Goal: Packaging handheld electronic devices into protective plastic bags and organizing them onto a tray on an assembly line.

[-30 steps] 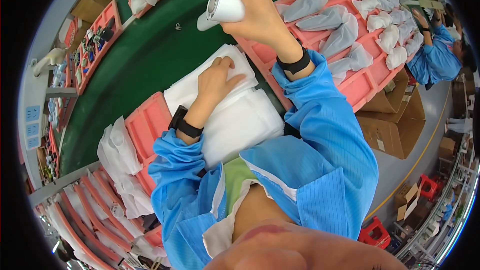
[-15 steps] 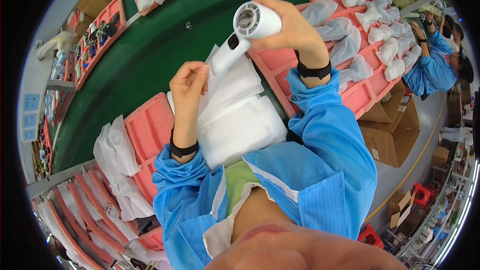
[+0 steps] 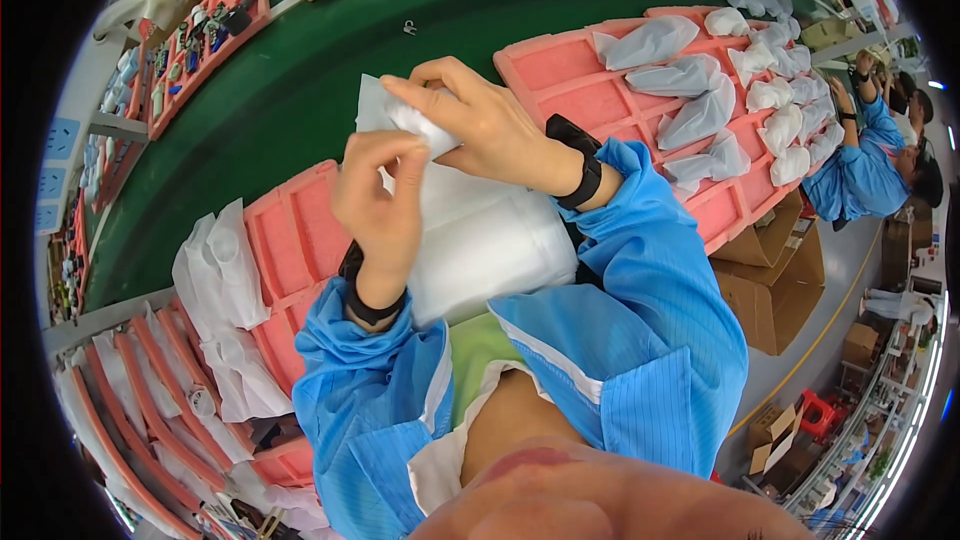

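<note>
My right hand (image 3: 482, 128) is wrapped round a white handheld device (image 3: 428, 130), the one with a round grilled head like a small hair dryer or fan. Most of it is hidden by my fingers and somewhat blurred. Thin, translucent white bag film (image 3: 374, 103) shows beside and behind it; how far the device is inside cannot be made out. My left hand (image 3: 380, 195) is closed, thumb and fingers pinched close to the device, apparently on the film edge. Below both hands lies a stack of white bags (image 3: 495, 255) in front of my body.
A pink divided tray (image 3: 560, 70) on the right carries several bagged items (image 3: 690, 105). Another pink tray (image 3: 300, 225) stands at the left with white bags (image 3: 215, 270). Beyond is a green work surface (image 3: 300, 70). Cardboard boxes (image 3: 770, 290) and a co-worker (image 3: 860, 165) are at the right.
My right hand has brought the device down and left, towards my left hand. Its round grilled head no longer shows. Both hands are now close together over the bag stack.
</note>
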`<control>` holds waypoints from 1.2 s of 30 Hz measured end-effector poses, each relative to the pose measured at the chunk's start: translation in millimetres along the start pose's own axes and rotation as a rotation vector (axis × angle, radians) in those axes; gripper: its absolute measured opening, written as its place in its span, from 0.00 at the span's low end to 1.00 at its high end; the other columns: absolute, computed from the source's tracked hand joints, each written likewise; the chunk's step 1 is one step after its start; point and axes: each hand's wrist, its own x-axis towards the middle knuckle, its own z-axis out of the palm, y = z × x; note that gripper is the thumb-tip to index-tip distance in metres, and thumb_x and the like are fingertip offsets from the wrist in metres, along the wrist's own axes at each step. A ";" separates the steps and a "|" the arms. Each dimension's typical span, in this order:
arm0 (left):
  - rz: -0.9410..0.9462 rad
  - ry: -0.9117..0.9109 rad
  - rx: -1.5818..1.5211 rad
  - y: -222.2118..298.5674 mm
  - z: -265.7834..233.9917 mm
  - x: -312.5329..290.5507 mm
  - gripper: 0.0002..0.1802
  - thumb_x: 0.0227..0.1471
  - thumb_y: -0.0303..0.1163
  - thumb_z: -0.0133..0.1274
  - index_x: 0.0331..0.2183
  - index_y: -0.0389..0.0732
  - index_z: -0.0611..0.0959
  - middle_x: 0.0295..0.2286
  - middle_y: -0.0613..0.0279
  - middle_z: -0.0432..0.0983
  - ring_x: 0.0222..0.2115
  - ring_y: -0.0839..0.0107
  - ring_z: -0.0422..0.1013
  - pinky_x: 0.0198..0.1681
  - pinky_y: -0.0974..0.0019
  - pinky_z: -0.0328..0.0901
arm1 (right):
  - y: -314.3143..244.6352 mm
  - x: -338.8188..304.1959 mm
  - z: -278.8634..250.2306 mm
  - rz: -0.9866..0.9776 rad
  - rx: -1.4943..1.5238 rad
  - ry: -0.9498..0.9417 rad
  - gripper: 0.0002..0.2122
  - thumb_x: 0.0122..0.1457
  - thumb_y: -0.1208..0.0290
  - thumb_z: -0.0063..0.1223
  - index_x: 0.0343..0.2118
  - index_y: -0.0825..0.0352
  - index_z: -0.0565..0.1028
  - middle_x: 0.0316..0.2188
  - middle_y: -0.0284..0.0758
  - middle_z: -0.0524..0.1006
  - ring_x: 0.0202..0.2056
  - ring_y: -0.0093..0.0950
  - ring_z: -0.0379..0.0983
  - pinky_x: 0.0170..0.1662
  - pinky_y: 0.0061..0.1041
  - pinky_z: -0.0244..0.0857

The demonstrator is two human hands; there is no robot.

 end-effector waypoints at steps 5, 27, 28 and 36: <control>0.504 -0.140 0.493 -1.3 17.5 -8.1 0.19 0.44 0.14 0.57 0.41 0.37 0.79 0.34 0.59 0.75 0.35 0.68 0.72 0.31 0.66 0.67 | 4.4 -2.9 -6.1 0.045 -0.060 0.066 0.37 0.39 0.76 0.68 0.57 0.66 0.65 0.43 0.40 0.69 0.40 0.38 0.72 0.42 0.29 0.69; 0.045 0.168 -0.218 -11.8 -16.1 25.0 0.29 0.40 0.27 0.67 0.46 0.42 0.73 0.51 0.50 0.61 0.50 0.61 0.64 0.49 0.60 0.63 | 13.3 -4.7 3.7 0.107 0.215 -0.087 0.24 0.44 0.77 0.63 0.47 0.70 0.69 0.36 0.44 0.73 0.39 0.40 0.73 0.40 0.31 0.67; 0.051 0.169 -0.221 -12.1 -12.4 25.6 0.29 0.40 0.27 0.67 0.46 0.42 0.73 0.51 0.50 0.61 0.50 0.61 0.64 0.49 0.60 0.63 | 15.6 -6.8 2.2 0.113 0.070 -0.015 0.23 0.44 0.77 0.62 0.46 0.70 0.69 0.34 0.44 0.73 0.37 0.42 0.73 0.39 0.32 0.67; 0.481 0.149 0.366 -7.4 -2.9 17.3 0.18 0.36 0.26 0.68 0.33 0.43 0.79 0.51 0.51 0.61 0.50 0.56 0.63 0.51 0.58 0.61 | -0.2 -6.0 13.4 0.061 -0.231 0.062 0.20 0.44 0.77 0.60 0.43 0.69 0.71 0.32 0.44 0.73 0.34 0.46 0.72 0.35 0.36 0.66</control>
